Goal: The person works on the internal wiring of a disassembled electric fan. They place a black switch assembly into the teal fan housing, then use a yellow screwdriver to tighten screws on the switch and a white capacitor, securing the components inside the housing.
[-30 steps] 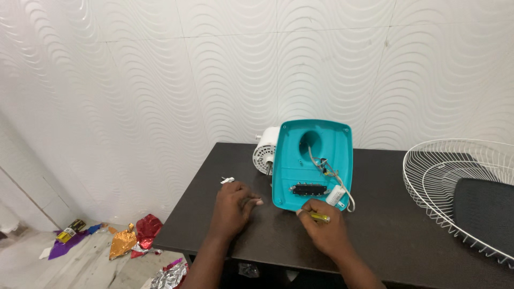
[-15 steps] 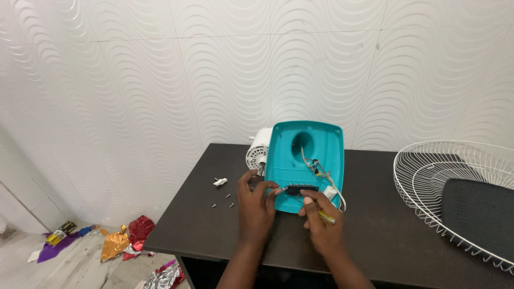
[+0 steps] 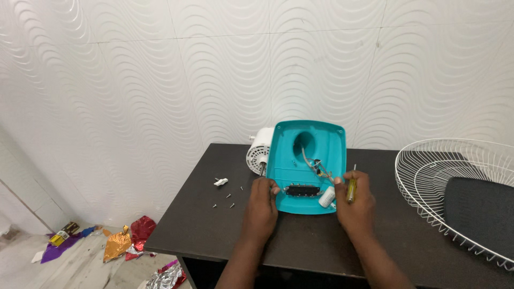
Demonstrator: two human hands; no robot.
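Here, teal base between both hands.

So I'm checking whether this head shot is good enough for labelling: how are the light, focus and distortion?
Head view: light is soft and even, with no hard shadows or glare on the dark table; the teal housing, left hand and right hand look sharp, without motion blur; the small screws are barely resolved; the wire guard is cut off at the right edge; slight wide-angle stretch at the corners.

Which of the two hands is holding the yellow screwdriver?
The right hand holds the screwdriver; the left hand only grips the teal cover's edge.
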